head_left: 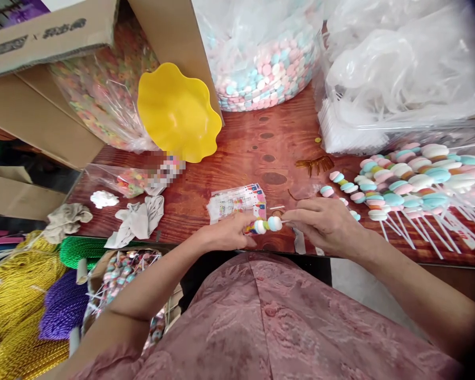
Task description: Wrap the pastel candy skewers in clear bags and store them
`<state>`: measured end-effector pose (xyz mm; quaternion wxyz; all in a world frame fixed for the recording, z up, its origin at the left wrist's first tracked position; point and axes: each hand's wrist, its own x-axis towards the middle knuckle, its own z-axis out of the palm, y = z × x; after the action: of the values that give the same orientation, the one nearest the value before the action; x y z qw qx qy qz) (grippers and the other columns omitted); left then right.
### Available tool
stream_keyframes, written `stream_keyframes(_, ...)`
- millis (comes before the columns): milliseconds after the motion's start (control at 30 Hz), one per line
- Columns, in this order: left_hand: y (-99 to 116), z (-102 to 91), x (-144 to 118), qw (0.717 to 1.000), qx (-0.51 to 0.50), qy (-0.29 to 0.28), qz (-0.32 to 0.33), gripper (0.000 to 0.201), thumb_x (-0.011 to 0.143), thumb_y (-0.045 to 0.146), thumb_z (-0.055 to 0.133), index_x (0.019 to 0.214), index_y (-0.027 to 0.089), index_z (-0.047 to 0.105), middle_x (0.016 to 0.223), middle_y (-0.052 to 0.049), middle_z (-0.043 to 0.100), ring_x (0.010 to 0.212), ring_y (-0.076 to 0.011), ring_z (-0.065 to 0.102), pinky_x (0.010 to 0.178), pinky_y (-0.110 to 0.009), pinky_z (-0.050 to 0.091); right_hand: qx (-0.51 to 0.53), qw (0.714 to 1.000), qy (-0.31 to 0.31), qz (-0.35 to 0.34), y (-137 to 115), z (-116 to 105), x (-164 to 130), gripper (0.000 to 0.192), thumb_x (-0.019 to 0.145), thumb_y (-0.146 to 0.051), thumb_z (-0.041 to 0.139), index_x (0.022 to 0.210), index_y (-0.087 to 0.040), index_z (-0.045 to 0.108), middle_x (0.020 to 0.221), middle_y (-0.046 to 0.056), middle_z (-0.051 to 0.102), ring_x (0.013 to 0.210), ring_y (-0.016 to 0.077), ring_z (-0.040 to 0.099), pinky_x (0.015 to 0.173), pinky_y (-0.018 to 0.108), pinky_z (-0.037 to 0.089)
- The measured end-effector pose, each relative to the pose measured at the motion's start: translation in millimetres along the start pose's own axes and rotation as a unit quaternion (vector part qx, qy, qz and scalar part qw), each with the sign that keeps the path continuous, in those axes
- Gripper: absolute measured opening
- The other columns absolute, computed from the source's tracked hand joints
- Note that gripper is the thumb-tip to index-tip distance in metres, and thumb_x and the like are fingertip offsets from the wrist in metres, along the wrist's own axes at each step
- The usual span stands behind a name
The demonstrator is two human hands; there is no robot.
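My left hand [233, 231] is closed around one end of a marshmallow skewer [274, 224], low over the table's front edge. White and pale blue candies with a yellow-green piece stick out between my hands. At the skewer's other end, the fingers of my right hand [326, 224] are pinched together; what lies between them is too small to tell. Just beyond my left hand lies a stack of printed clear bags [237, 199]. Many finished marshmallow skewers [414, 182] on white sticks are heaped to the right of my right hand.
A yellow wavy bowl [180, 113] leans by a cardboard box [43, 100] holding bagged candy. Behind are a large bag of marshmallows [269, 68] and a plastic-covered container [404, 79]. Gold twist ties [315, 164] and a crumpled cloth [138, 220] lie on the table [249, 140].
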<state>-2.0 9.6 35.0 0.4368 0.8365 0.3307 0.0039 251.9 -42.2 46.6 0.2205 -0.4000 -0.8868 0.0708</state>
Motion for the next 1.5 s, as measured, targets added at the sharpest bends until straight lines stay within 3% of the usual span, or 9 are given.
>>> stream_keyframes(133, 3.6, 2.2, 5.3, 0.948, -0.238, -0.198, -0.076, 0.027, 0.067, 0.026, 0.076, 0.073, 0.018, 0.050, 0.059, 0.008, 0.049, 0.052, -0.0096, 0.049, 0.051, -0.023, 0.041, 0.028, 0.998, -0.021, -0.048, 4.3, -7.5, 3.9, 0.029, 0.101, -0.021, 0.041, 0.090, -0.019, 0.069, 0.078, 0.002, 0.061, 0.065, 0.0097, 0.049, 0.057, 0.026, 0.027)
stream_keyframes(267, 4.2, 12.7, 14.4, 0.925, -0.282, -0.245, -0.071, 0.041, 0.063, 0.036, 0.083, 0.064, 0.018, 0.047, 0.050, 0.007, 0.048, 0.044, -0.0090, 0.046, 0.044, -0.022, 0.035, -0.021, 0.995, -0.067, -0.075, 1.7, -20.9, 12.7, 0.026, 0.098, -0.019, 0.041, 0.084, -0.017, 0.064, 0.077, 0.002, 0.059, 0.062, 0.0101, 0.045, 0.057, 0.028, 0.025)
stream_keyframes(467, 1.5, 20.2, 19.5, 0.925, -0.329, -0.173, -0.079, 0.038, 0.058, 0.027, 0.085, 0.078, 0.018, 0.053, 0.064, 0.007, 0.052, 0.055, -0.0101, 0.050, 0.055, -0.026, 0.045, -0.118, 0.978, -0.136, -0.107, 0.9, -37.0, 22.6, 0.014, 0.086, -0.014, 0.050, 0.080, -0.018, 0.062, 0.072, 0.003, 0.059, 0.061, 0.0128, 0.044, 0.059, 0.031, 0.021)
stream_keyframes(667, 2.5, 15.5, 11.3, 0.980, -0.188, -0.068, -0.006, 0.040, 0.059, 0.024, 0.082, 0.092, 0.018, 0.060, 0.081, 0.005, 0.056, 0.076, -0.0133, 0.053, 0.068, -0.025, 0.043, -0.135, 0.981, -0.109, -0.088, 8.9, -38.8, 21.8, 0.024, 0.091, -0.015, 0.044, 0.076, -0.017, 0.062, 0.073, 0.003, 0.061, 0.059, 0.0115, 0.043, 0.058, 0.031, 0.019)
stream_keyframes(833, 6.5, 15.6, 7.4, 0.952, -0.269, -0.140, -0.039, 0.041, 0.059, 0.029, 0.083, 0.073, 0.019, 0.046, 0.061, 0.009, 0.041, 0.055, -0.0080, 0.041, 0.053, -0.022, 0.032, -0.095, 0.989, -0.085, -0.073, 3.2, -28.8, 19.4, 0.031, 0.096, -0.019, 0.040, 0.078, -0.017, 0.065, 0.070, 0.003, 0.059, 0.059, 0.0112, 0.042, 0.058, 0.030, 0.021)
stream_keyframes(933, 3.0, 18.3, 7.9, 0.951, -0.282, -0.125, -0.032, 0.042, 0.058, 0.028, 0.084, 0.076, 0.018, 0.048, 0.064, 0.009, 0.042, 0.056, -0.0075, 0.040, 0.053, -0.022, 0.032, -0.053, 0.991, -0.111, -0.051, 0.9, -23.6, 17.4, 0.033, 0.097, -0.019, 0.038, 0.075, -0.016, 0.063, 0.069, 0.003, 0.059, 0.058, 0.0109, 0.043, 0.058, 0.030, 0.021)
stream_keyframes(1167, 1.7, 16.4, 4.1, 0.998, -0.024, 0.062, 0.016, 0.031, 0.074, 0.019, 0.071, 0.101, 0.019, 0.058, 0.089, 0.002, 0.063, 0.084, -0.0167, 0.058, 0.074, -0.028, 0.043, -0.005, 0.987, -0.143, 0.069, -3.2, -17.1, 6.3, 0.032, 0.094, -0.022, 0.042, 0.068, -0.017, 0.060, 0.066, 0.003, 0.063, 0.059, 0.0128, 0.052, 0.060, 0.028, 0.028)
stream_keyframes(1367, 13.9, 24.2, -1.9, 0.990, 0.111, 0.069, 0.059, 0.051, 0.082, 0.015, 0.059, 0.130, 0.019, 0.045, 0.109, -0.008, 0.067, 0.097, -0.0235, 0.064, 0.078, -0.034, 0.049, 0.054, 0.995, -0.054, 0.071, -13.2, -7.6, -3.7, 0.028, 0.095, -0.022, 0.043, 0.074, -0.017, 0.061, 0.068, 0.002, 0.065, 0.061, 0.0124, 0.055, 0.060, 0.027, 0.033)
stream_keyframes(1500, 25.2, 19.0, -3.1, 0.959, 0.255, 0.091, 0.085, 0.067, 0.085, 0.008, 0.047, 0.148, 0.017, 0.027, 0.107, -0.011, 0.066, 0.094, -0.0241, 0.064, 0.076, -0.035, 0.050, -0.012, 0.998, 0.022, 0.053, -20.1, -10.1, -5.7, 0.025, 0.093, -0.022, 0.046, 0.074, -0.017, 0.062, 0.065, 0.002, 0.063, 0.060, 0.0126, 0.055, 0.059, 0.027, 0.033)
